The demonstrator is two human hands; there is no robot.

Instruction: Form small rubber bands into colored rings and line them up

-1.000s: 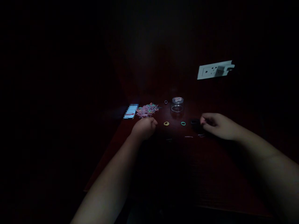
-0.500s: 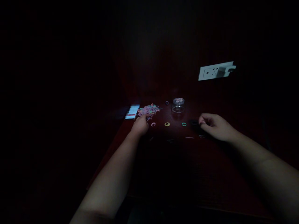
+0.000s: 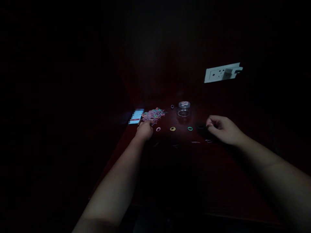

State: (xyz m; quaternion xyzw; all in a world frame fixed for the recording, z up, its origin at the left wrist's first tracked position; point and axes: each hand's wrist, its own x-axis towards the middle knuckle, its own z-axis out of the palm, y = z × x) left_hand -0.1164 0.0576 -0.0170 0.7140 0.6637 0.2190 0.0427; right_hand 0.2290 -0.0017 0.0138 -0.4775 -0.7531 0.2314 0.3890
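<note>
A tangled pile of small colourful elastic bands (image 3: 153,114) lies on the dark red table. At its near edge is my left hand (image 3: 145,130), fingers curled in and mostly hidden; whether a band is in them I cannot make out. My right hand (image 3: 223,129) hovers over the table at the right, thumb and fingers closed in a pinch whose contents are too dark to see. Between the hands lie a pink band (image 3: 158,129), yellow bands (image 3: 172,128) and a green band (image 3: 190,128) in a row. Nearer me are thin bands, one pale purple (image 3: 195,142).
A clear lidded jar (image 3: 184,109) stands behind the row, with a single small band (image 3: 172,106) left of it. A lit phone (image 3: 136,116) lies left of the pile. A white wall socket (image 3: 222,73) with a plug is at upper right. The surroundings are very dark.
The whole view has shifted slightly, so things appear a little further left. Both hands keep nearly the same places and poses.
</note>
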